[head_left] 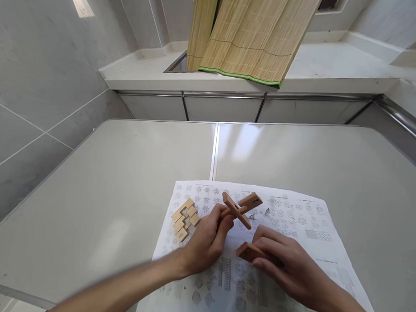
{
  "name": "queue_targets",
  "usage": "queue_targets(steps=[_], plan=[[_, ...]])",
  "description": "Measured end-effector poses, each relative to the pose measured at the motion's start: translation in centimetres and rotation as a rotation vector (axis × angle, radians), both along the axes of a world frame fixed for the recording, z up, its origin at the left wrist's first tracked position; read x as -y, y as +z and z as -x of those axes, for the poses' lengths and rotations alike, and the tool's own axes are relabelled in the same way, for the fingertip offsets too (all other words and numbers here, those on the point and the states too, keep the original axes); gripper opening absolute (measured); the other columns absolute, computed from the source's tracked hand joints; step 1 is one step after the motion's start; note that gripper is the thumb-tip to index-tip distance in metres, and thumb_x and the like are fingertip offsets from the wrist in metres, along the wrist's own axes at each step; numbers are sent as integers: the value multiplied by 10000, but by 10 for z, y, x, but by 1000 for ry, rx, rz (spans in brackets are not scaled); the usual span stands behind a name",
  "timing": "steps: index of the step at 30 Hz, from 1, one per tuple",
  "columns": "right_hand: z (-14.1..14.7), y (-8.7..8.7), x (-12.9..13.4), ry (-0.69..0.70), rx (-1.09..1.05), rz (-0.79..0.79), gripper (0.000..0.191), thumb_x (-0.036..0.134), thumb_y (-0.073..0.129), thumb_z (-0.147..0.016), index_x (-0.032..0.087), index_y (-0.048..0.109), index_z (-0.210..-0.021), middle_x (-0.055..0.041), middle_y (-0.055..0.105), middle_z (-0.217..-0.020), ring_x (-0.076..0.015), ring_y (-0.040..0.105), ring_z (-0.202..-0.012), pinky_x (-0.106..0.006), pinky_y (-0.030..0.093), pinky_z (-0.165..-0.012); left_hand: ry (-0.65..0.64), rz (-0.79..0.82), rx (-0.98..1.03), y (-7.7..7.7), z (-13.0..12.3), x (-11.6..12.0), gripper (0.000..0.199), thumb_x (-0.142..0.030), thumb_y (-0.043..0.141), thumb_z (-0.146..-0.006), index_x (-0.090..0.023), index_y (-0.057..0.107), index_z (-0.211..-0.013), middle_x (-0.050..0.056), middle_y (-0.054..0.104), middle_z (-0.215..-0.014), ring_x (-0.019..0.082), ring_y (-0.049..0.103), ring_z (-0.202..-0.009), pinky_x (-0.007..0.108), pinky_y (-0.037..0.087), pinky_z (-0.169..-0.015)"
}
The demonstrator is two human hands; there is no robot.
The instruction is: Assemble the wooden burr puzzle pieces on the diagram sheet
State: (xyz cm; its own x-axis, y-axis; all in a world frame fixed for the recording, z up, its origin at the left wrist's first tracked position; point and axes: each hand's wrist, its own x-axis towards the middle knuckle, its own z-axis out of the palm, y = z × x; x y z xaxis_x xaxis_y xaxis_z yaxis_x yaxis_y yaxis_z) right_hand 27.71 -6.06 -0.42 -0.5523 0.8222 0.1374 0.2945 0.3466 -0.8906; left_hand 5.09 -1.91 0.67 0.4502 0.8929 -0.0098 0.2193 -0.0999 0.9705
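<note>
My left hand [209, 236] is closed around one end of several interlocked wooden puzzle pieces [238, 209]. They cross each other at an angle, and one carries a dark mark near its end. To the right and a little lower, my right hand [286, 260] grips a single darker wooden puzzle piece [250, 252], its far end hidden under the fingers. A gap separates this piece from the crossed ones. Left of my left hand, pale wooden blocks [181, 221] lie together on the printed paper sheet [316, 211].
The sheet is covered with small printed diagrams and lies on a pale table [141, 171] with a seam down its middle. Beyond the table a white ledge [336, 65] runs along the wall, with a bamboo mat [247, 42] hanging over its edge. Grey tiled wall [42, 75] stands at left.
</note>
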Motion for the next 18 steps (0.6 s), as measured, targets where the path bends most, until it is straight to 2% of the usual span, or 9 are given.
queue_targets(steps=[2, 4, 6, 8, 10, 11, 14, 16, 18], plan=[[-3, 5, 1, -45, -156, 172, 377, 481, 433, -1114, 210, 626, -938, -12, 571, -759, -157, 542, -649, -292, 435, -630, -2, -9, -29, 1, 0, 0, 243, -362, 371, -1117, -185, 535, -1090, -21, 497, -769, 133, 417, -634, 285, 374, -624], [-7, 9, 3, -123, -293, 372, 410, 515, 375, -1124, 218, 597, -949, 58, 453, -595, -117, 373, -488, -266, 350, -529, -6, -29, -49, 0, 0, 0, 225, -350, 374, -1114, -187, 526, -1084, -32, 480, -745, 130, 400, -613, 287, 358, -618], [-11, 13, 3, -205, -398, 537, 418, 536, 367, -1118, 217, 573, -944, 64, 406, -603, -112, 303, -501, -254, 293, -500, -7, -54, -60, -3, 0, 1, 207, -340, 382, -1110, -190, 523, -1087, -33, 492, -746, 128, 405, -609, 285, 356, -617], [-15, 16, 1, -200, -480, 660, 364, 537, 450, -1092, 208, 589, -1024, 33, 471, -682, -119, 375, -567, -257, 336, -536, -1, -68, -70, -5, 0, 1, 188, -331, 388, -1108, -196, 514, -1076, -37, 501, -738, 124, 411, -598, 273, 352, -600], [-17, 18, 0, -114, -565, 769, 326, 506, 538, -1069, 215, 573, -1210, 0, 568, -788, -111, 482, -587, -243, 368, -530, 0, -68, -74, -7, 0, 3, 161, -318, 390, -1108, -203, 493, -1064, -47, 509, -715, 117, 426, -579, 256, 352, -579], [-17, 19, -1, -54, -609, 817, 369, 496, 557, -1066, 236, 523, -1325, -16, 613, -838, -112, 544, -577, -229, 377, -500, -3, -71, -75, -8, 0, 4, 146, -310, 390, -1109, -206, 479, -1058, -52, 514, -702, 115, 442, -572, 249, 359, -574], [-14, 21, -1, 57, -704, 886, 661, 504, 577, -1066, 348, 191, -1579, -49, 716, -918, -197, 736, -623, -227, 472, -442, -19, -121, -99, -8, 1, 7, 106, -289, 399, -1104, -211, 455, -1060, -45, 563, -702, 118, 516, -578, 241, 401, -579], [-10, 25, 1, 24, -705, 887, 859, 537, 597, -1051, 392, -39, -1611, -46, 759, -896, -261, 797, -707, -304, 581, -509, -27, -193, -149, -7, 1, 9, 95, -288, 416, -1098, -214, 457, -1054, -27, 602, -724, 128, 554, -590, 244, 422, -580], [-6, 30, 3, -33, -670, 902, 943, 597, 601, -1029, 385, -101, -1620, -22, 771, -820, -274, 801, -654, -346, 609, -520, -44, -279, -205, -7, 0, 10, 86, -287, 435, -1092, -218, 463, -1050, -12, 631, -746, 137, 575, -594, 247, 434, -578]])
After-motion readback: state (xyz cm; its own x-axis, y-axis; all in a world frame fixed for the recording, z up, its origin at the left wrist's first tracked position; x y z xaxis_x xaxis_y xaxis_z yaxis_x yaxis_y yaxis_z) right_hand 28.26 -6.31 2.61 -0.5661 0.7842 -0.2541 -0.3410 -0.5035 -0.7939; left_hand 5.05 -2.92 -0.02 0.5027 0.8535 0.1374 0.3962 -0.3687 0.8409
